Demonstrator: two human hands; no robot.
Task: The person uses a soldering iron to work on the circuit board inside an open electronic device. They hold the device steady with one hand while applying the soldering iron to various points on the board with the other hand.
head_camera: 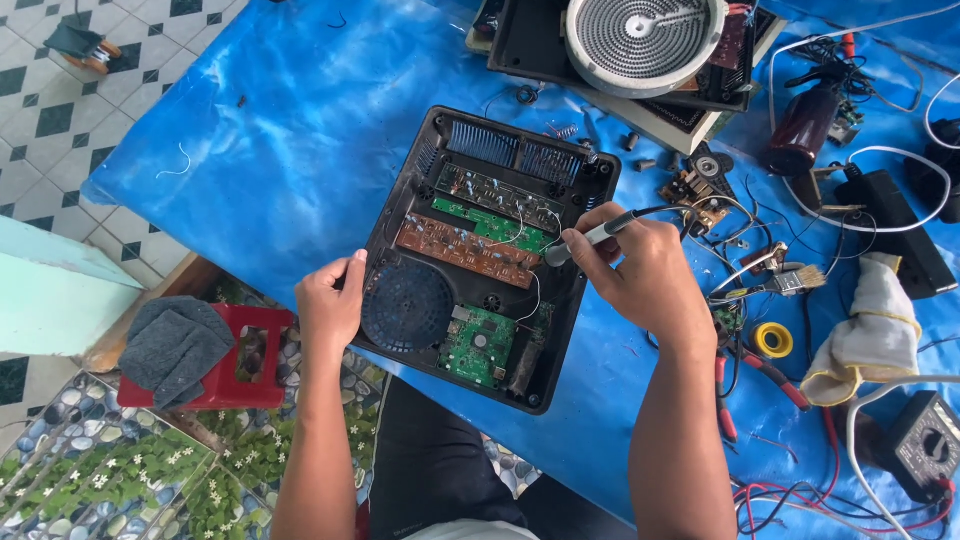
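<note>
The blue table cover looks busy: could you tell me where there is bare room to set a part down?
The blue cover lies bare left of the opened black casing, up to the table's left edge. Right of the right hand it is crowded: wires, pliers, yellow tape roll, glove, multimeter.
</note>
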